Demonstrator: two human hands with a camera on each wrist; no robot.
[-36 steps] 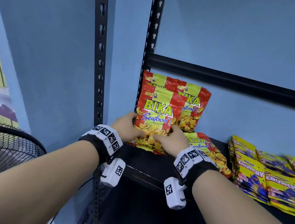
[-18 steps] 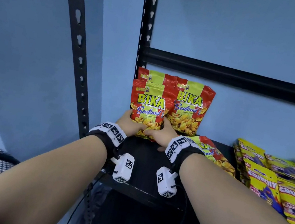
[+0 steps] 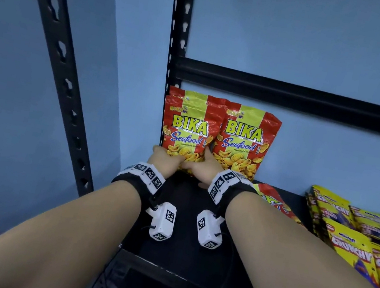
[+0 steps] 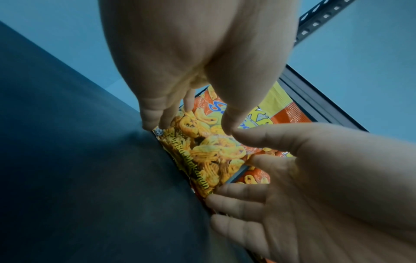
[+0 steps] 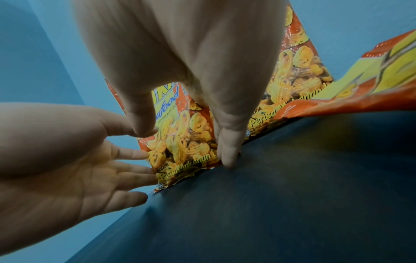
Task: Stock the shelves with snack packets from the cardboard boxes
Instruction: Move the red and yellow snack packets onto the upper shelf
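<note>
A red-and-yellow BIKA Seafood packet [image 3: 186, 130] stands upright in the back left corner of the black shelf [image 3: 177, 229], in front of a like packet. My left hand [image 3: 164, 162] touches its lower left edge with straight fingers [image 5: 135, 154], thumb on the front. My right hand [image 3: 198, 170] flanks its lower right edge; its straight fingers [image 5: 227, 156] reach down to the shelf board between this packet and a second upright BIKA packet [image 3: 244, 143]. The two thumbs meet on the front of the packet [image 4: 202, 151].
Another BIKA packet [image 3: 272, 200] lies flat on the shelf right of my right wrist. Several yellow Crunchy packets [image 3: 357, 237] are stacked at the far right. Black slotted uprights [image 3: 176, 41] and a crossbar [image 3: 292, 95] frame the shelf against a blue wall.
Both hands have carried the packet back and left into the corner and set it upright beside the other standing packet. The grip has loosened to straight fingers along its edges.
</note>
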